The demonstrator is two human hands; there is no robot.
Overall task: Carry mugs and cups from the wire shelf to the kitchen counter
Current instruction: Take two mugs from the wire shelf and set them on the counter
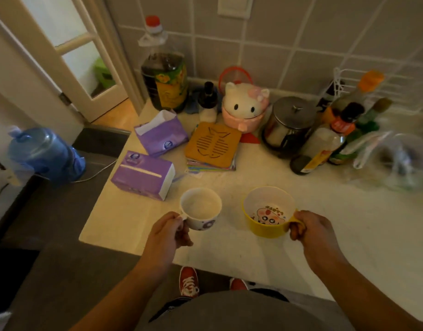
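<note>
My left hand (168, 231) grips the handle of a white mug (200, 209) with purple dots, upright and empty, over the front part of the pale kitchen counter (349, 223). My right hand (310, 229) holds the handle of a yellow cup (269, 211) with a white inside and a cartoon picture on its bottom. Both sit low above or on the counter; I cannot tell whether they touch it. The two stand side by side, a hand's width apart.
Behind the mugs lie two purple tissue packs (143, 175), a wooden fish trivet (211, 144) on a stack, a cat-shaped pot (245, 107), a steel-lidded jar (289, 125), a large oil bottle (163, 75) and several sauce bottles (325, 146). A plastic bag (394, 158) lies right. A blue water jug (43, 154) stands left.
</note>
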